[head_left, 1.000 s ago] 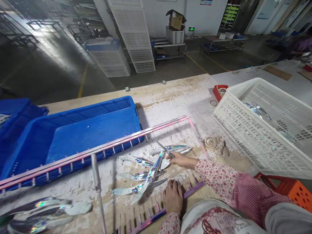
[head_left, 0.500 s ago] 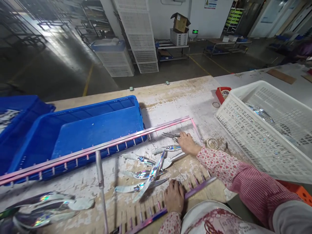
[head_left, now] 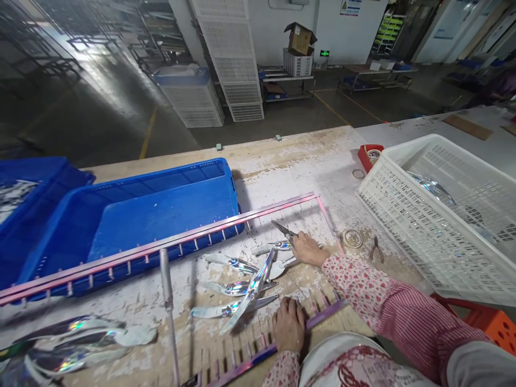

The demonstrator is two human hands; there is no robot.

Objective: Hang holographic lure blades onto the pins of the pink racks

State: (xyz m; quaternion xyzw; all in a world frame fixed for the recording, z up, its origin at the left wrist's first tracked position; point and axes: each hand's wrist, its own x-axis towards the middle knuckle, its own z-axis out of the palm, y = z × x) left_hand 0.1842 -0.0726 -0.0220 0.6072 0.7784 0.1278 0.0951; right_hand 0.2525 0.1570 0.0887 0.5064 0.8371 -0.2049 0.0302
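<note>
Head camera view shows the right hand (head_left: 307,248) with its fingers closed around the handles of the pliers (head_left: 283,229), whose tip points toward ten o'clock. The left hand (head_left: 288,325) rests on the near purple bar (head_left: 326,314); its fingers are bent and close together, but whether they clamp this bar, one cannot tell. From the left hand, the right hand is near one o'clock, and the shiny pieces (head_left: 258,282) lie at ten o'clock on the worn table (head_left: 298,161), one crossing over others. Farther at ten o'clock is the blue tray (head_left: 173,199), with the pink bar (head_left: 282,205) passing before it. At three o'clock from the right hand lie a ring-shaped roll (head_left: 353,246) and the second pliers (head_left: 376,245).
</note>
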